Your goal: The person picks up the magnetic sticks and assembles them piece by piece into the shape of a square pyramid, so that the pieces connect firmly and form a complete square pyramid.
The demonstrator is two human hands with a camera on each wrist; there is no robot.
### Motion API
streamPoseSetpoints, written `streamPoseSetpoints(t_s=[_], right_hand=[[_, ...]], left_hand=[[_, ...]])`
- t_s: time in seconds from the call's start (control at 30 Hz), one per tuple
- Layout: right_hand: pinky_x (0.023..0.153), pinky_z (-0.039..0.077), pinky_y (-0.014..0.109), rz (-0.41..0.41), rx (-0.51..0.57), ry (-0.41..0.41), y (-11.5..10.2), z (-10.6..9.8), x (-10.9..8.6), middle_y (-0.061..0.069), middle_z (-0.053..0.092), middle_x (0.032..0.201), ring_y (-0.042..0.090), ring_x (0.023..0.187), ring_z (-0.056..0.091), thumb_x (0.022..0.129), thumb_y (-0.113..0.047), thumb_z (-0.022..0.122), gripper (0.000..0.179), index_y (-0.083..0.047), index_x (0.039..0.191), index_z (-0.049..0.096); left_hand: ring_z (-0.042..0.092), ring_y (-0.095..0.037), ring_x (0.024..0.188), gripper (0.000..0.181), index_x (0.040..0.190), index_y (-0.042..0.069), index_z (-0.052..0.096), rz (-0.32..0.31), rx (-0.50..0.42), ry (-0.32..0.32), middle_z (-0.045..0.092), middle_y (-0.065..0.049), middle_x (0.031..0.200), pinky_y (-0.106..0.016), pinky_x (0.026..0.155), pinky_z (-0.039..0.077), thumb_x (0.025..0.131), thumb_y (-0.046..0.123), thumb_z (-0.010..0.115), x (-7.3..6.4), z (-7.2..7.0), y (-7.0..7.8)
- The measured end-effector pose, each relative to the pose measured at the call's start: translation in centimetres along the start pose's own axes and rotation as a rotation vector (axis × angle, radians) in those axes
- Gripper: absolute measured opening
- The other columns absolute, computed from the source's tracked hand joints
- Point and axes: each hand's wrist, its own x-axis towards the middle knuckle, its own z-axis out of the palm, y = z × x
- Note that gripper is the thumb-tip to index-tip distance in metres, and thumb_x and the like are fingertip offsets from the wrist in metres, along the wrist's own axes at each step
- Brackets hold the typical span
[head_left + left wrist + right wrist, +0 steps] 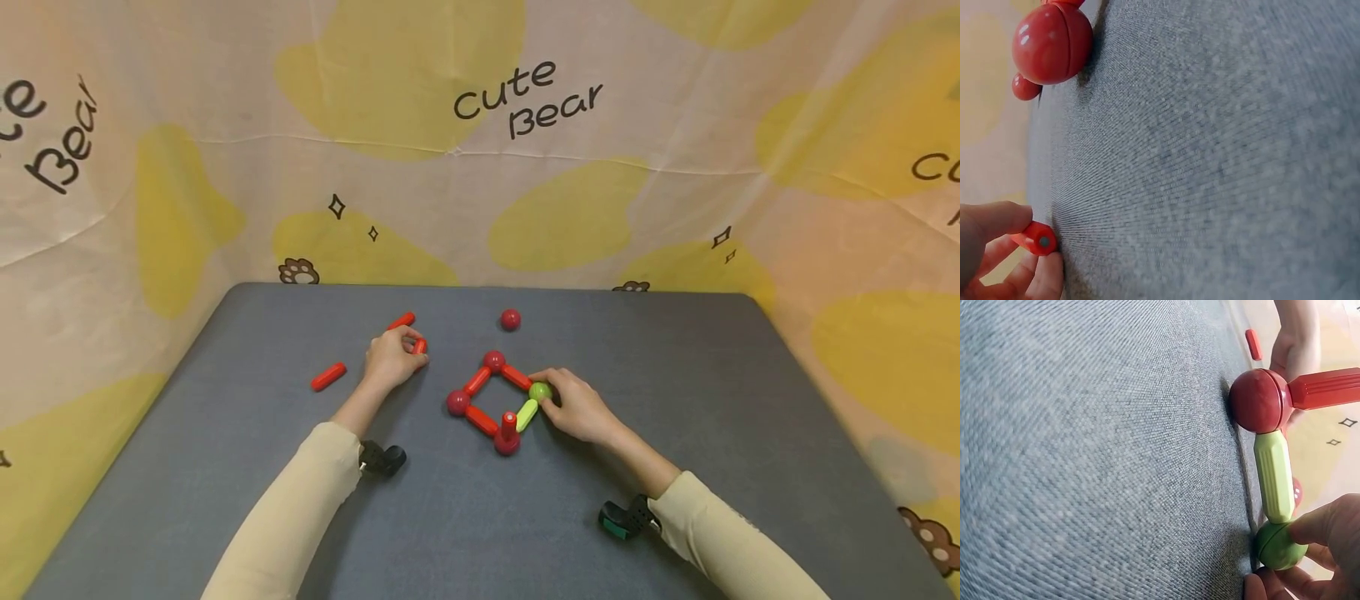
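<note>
Left fingers [1049, 275]: pinched on a red rod [421, 346], whose grey-tipped end shows between thumb and fingers; it lies left of the frame, well apart from it.
Right fingers [1297, 582]: clamped on the green ball [540, 392], the frame's right corner, thumb against its side.
Step in hand: seems to be adding a rod, the right hand steadying the frame while the left handles the piece.
Next move: probably calls for carrying the held rod rightward and setting its end on a bare ball top, without jolting the frame.
Frame: a four-sided ring flat on the worktop [450, 525], closed by three red rods and a lime rod [527, 414]; red balls at left [458, 402], far [493, 361] and near [507, 442] corners.
Upright rod [509, 423]: red, standing on the near ball, top end free.
Spare rods: one [328, 377] left of the left hand, one [402, 320] just beyond it.
Spare ball [511, 320]: red, beyond the far corner, apart from the frame.
</note>
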Motion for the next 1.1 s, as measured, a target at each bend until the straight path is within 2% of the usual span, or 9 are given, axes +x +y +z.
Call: streamPoseSetpoints(t_s=[0.13, 0.3, 0.5, 0.8, 1.1], right_hand=[[0.067, 0.043, 0.033, 0.001, 0.006, 0.003, 0.0, -0.1, 0.0, 0.009, 0.061, 0.094, 0.019, 0.078, 0.052, 0.08, -0.003, 0.06, 0.029, -0.003, 0.11, 0.062], [0.07, 0.043, 0.034, 0.039, 0.012, -0.035, 0.0, -0.1, 0.1, 0.009, 0.061, 0.098, 0.019, 0.081, 0.053, 0.083, -0.004, 0.06, 0.029, -0.004, 0.112, 0.062], [0.068, 0.042, 0.031, 0.025, 0.002, -0.039, 0.2, 0.0, 0.1, 0.008, 0.061, 0.097, 0.017, 0.079, 0.052, 0.084, -0.004, 0.06, 0.029, -0.005, 0.112, 0.061], [0.07, 0.043, 0.033, 0.028, 0.006, -0.033, 0.2, 0.0, 0.1, 0.009, 0.061, 0.098, 0.017, 0.081, 0.052, 0.083, -0.003, 0.061, 0.029, -0.005, 0.112, 0.061], [0.067, 0.041, 0.03, 0.035, 0.015, -0.03, 0.2, 0.0, 0.1, 0.008, 0.061, 0.097, 0.016, 0.078, 0.05, 0.084, -0.005, 0.06, 0.029, -0.006, 0.113, 0.061]], left_hand=[[0.062, -0.026, 0.087, 0.032, 0.107, 0.01, 0.062, 0.021, -0.02, 0.002, 0.069, -0.011, 0.092, -0.041, 0.077, 0.044, 0.078, 0.018, 0.07, -0.3, -0.2, 0.2], [0.062, -0.025, 0.089, 0.034, 0.11, 0.009, 0.062, 0.1, -0.045, 0.005, 0.067, -0.01, 0.095, -0.041, 0.079, 0.045, 0.078, 0.015, 0.07, -0.8, -0.4, 0.4], [0.065, -0.021, 0.084, 0.033, 0.109, 0.006, 0.063, 0.192, -0.088, -0.02, 0.065, -0.009, 0.096, -0.037, 0.076, 0.05, 0.078, 0.013, 0.07, -1.7, -0.5, 0.7], [0.065, -0.019, 0.085, 0.026, 0.102, 0.012, 0.062, 0.25, -0.196, -0.072, 0.066, -0.004, 0.093, -0.036, 0.074, 0.052, 0.078, 0.015, 0.072, -3.3, -1.0, 1.2], [0.065, -0.016, 0.082, 0.022, 0.098, 0.012, 0.062, 0.321, -0.245, -0.082, 0.067, -0.001, 0.089, -0.031, 0.072, 0.053, 0.078, 0.012, 0.072, -4.6, -0.6, 1.7]])
